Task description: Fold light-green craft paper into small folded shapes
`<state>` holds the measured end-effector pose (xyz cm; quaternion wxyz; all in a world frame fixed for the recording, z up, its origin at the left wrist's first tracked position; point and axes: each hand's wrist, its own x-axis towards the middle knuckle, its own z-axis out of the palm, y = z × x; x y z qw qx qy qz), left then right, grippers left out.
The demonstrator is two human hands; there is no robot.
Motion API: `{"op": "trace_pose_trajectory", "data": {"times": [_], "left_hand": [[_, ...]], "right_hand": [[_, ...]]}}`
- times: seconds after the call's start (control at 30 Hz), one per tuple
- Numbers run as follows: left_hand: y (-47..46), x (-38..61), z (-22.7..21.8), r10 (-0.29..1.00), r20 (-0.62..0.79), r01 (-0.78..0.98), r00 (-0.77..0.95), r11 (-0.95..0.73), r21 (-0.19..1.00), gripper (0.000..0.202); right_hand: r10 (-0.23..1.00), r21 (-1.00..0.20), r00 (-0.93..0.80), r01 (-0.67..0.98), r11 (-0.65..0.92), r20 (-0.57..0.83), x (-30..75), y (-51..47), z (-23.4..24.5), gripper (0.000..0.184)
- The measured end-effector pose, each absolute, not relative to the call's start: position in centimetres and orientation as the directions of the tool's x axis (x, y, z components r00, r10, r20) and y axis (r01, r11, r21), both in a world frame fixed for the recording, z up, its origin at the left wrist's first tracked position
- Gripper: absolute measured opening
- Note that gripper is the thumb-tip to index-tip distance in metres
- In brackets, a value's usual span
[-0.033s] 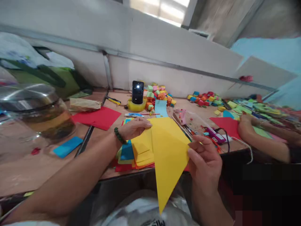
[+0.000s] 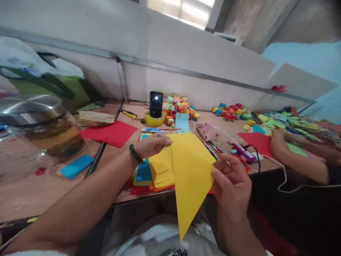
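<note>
A yellow sheet of paper [image 2: 191,170] hangs between my two hands, one pointed corner hanging down past the table edge toward my lap. My left hand [image 2: 154,145], a dark green bead bracelet on its wrist, pinches the sheet at its upper left edge. At the right corner, the thumb and fingers of my right hand [image 2: 233,177] are closed on the same sheet. Beneath it and partly hidden lies a pile of coloured paper, with yellow pieces [image 2: 162,170] on top and a blue piece [image 2: 144,172] at its left.
Behind the pile, a phone [image 2: 156,104] stands in a yellow holder near small paper cubes [image 2: 177,106]. A glass jar [image 2: 50,131] with a metal lid, red paper [image 2: 113,134] and a blue strip [image 2: 77,166] lie left. A purple tool [image 2: 243,153] and another person's arms [image 2: 298,156] are right.
</note>
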<state>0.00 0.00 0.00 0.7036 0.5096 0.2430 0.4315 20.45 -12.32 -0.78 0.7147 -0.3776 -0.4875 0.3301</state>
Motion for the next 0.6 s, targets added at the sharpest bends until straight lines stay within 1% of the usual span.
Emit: {"op": "trace_pose_trajectory", "data": {"times": [0.07,0.13,0.23,0.3,0.43,0.53,0.6], "left_hand": [[0.2,-0.1,-0.2,0.828,0.102,-0.360,0.551,0.126,0.924,0.028],[0.3,-0.2,-0.4,0.803,0.094,-0.352,0.588,0.150,0.924,0.024],[0.4,-0.4,-0.4,0.776,0.052,-0.311,0.629,0.190,0.931,0.014],[0.4,-0.6,-0.3,0.761,0.028,-0.285,0.648,0.209,0.936,0.016],[0.3,-0.8,-0.1,0.735,0.020,-0.285,0.678,0.237,0.929,0.023],[0.3,-0.7,-0.1,0.732,-0.009,-0.267,0.681,0.260,0.928,0.027],[0.3,-0.5,-0.1,0.743,-0.013,-0.237,0.670,0.230,0.944,0.029]], "right_hand": [[0.828,-0.865,0.314,-0.041,0.501,0.465,20.5,-12.7,-1.0,0.030],[0.802,-0.848,0.303,0.041,0.529,0.515,20.5,-13.2,-1.2,0.031],[0.724,-0.762,0.238,0.165,0.626,0.647,20.3,-13.9,-1.3,0.032],[0.676,-0.700,0.181,0.217,0.681,0.714,20.1,-14.3,-1.2,0.034],[0.644,-0.645,0.096,0.243,0.725,0.759,19.7,-14.8,-1.1,0.037],[0.679,-0.668,0.024,0.208,0.714,0.733,19.5,-15.0,-1.5,0.033],[0.708,-0.696,0.002,0.183,0.694,0.706,19.4,-15.0,-1.8,0.030]]}}
